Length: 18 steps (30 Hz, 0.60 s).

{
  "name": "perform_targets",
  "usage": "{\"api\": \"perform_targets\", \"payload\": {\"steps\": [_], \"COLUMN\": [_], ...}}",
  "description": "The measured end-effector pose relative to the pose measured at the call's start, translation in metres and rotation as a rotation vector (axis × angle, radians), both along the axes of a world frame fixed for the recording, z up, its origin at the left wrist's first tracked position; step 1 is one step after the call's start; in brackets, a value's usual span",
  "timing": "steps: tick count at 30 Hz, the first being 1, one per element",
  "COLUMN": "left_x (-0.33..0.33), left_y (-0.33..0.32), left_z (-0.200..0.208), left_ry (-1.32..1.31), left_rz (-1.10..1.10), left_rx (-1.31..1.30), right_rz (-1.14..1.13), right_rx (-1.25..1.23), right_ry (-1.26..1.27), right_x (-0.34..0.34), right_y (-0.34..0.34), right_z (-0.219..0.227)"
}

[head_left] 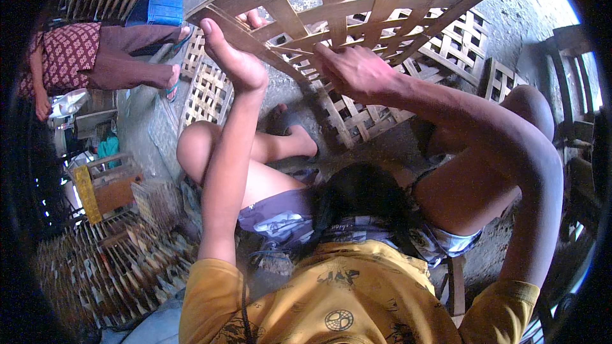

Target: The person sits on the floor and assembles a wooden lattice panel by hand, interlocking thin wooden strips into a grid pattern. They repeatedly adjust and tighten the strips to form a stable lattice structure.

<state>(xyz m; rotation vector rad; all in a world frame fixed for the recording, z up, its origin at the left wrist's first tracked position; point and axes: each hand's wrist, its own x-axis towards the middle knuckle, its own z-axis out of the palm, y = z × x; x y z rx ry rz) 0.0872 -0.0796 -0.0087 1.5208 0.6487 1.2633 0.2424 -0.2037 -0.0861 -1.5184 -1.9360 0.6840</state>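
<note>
A woven panel of flat wooden or bamboo strips (333, 9) stands tilted up in front of me. My left hand (237, 57) grips its left corner, the thumb on the near side and fingertips showing past the edge strip. My right hand (357, 73) is closed beside the panel's lower edge, its knuckles toward me. A thin pale strand (290, 49) runs along that edge toward the right fingers. What those fingers pinch is hidden. I sit low with knees apart, the panel beyond my legs.
More woven panels lie on the floor, one beyond my feet (366, 121) and one at left (207, 92). Another person (121, 57) stands at left near a blue crate (159, 3). Stacked slats (108, 267) lie at lower left; a wooden frame (580, 89) stands at right.
</note>
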Motion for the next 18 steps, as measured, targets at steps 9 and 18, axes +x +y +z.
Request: {"api": "perform_targets", "payload": {"steps": [9,18], "left_x": [-0.002,-0.001], "left_y": [-0.002,-0.006], "left_z": [-0.001,0.001], "left_ry": [0.011,-0.039], "left_rz": [0.016,0.037], "left_rx": [0.014,-0.02], "right_rz": [-0.008,-0.006], "right_rx": [0.157,-0.022], "right_ry": [0.044,0.096], "right_x": [-0.004,-0.016], "right_y": [0.013,0.014], "right_z": [-0.018,-0.002]}}
